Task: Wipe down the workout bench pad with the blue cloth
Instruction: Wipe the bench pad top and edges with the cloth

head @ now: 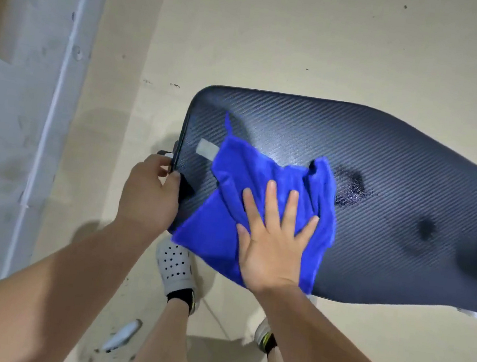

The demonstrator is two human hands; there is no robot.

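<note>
At the 9 o'clock end of the black weave-textured bench pad [384,156], the right hand [271,245] pins the crumpled blue microfibre cloth [250,176], fingers [271,206] splayed flat. The left hand [148,196] curls round the pad's edge. I'd press evenly and sweep toward the dark smudges [351,185] at 3 o'clock — overlapping passes.

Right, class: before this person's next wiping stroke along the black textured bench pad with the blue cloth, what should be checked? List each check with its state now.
1. Right hand pressed flat on the blue microfibre cloth: ok.
2. Left hand gripping the end of the black textured bench pad to steady it: ok.
3. Cloth lying smooth: not ok; it is creased and one corner overhangs the near edge.
4. Pad ahead free of objects: ok.
5. Pad clean: not ok; dark patches lie right of the cloth.
6. Cloth damp enough: cannot tell.
</note>
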